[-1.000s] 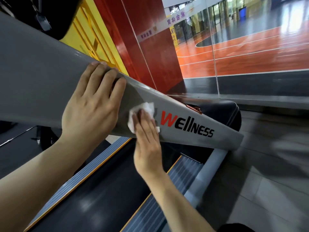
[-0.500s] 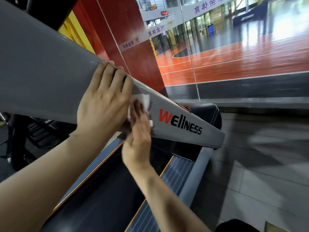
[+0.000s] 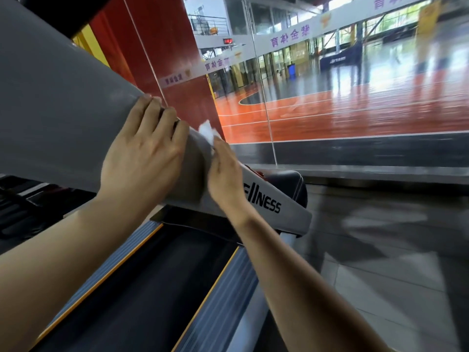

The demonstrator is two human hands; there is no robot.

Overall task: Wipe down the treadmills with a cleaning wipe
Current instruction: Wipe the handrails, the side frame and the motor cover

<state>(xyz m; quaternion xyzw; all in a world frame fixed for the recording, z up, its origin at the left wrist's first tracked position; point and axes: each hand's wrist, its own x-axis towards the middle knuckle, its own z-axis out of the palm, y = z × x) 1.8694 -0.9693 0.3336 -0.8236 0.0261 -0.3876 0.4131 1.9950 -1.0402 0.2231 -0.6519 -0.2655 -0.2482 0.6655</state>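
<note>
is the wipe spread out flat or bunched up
Bunched up. The white wipe shows as a crumpled wad poking out past the right hand, which presses it on the gray treadmill arm.

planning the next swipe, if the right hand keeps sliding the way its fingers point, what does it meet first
The right hand points up along the grey treadmill beam with the wipe under its fingertips. The first thing it meets looks like the left hand's outer finger, close beside the wipe. Depth there is hard to judge.
</note>
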